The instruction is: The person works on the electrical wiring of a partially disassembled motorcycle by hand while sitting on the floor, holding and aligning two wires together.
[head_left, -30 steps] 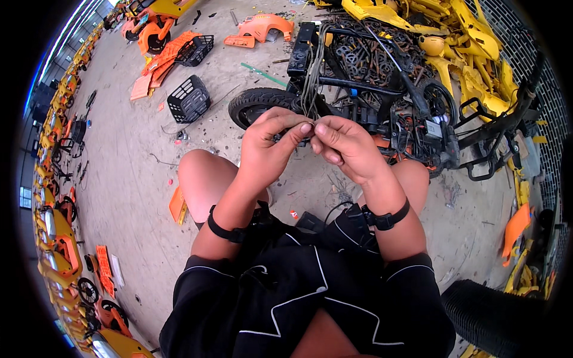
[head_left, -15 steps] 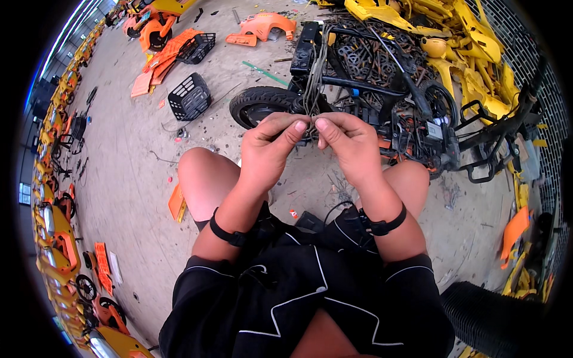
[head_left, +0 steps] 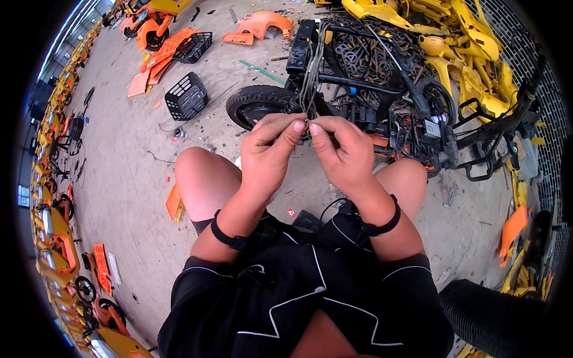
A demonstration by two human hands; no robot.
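Note:
A bundle of thin grey-green cords is looped over the black frame of a stripped two-wheeler and runs down to my fingers. My left hand pinches the cords' lower end between thumb and forefinger. Right beside it, the thumb and forefinger of my right hand are closed on the same small end. A tiny twisted bit shows between the fingertips; whether it is a knot I cannot tell. Just behind my left hand is the frame's black-tyred wheel.
Metal parts lie heaped behind the frame, with yellow panels at the far right. Black baskets and orange panels are on the floor, far left. Along the left edge stand rows of yellow and orange two-wheelers.
My right thumb and forefinger have shifted slightly on the cord end, the thumb lower. A bit of the twisted end now shows between the fingertips. My left hand keeps its pinch.

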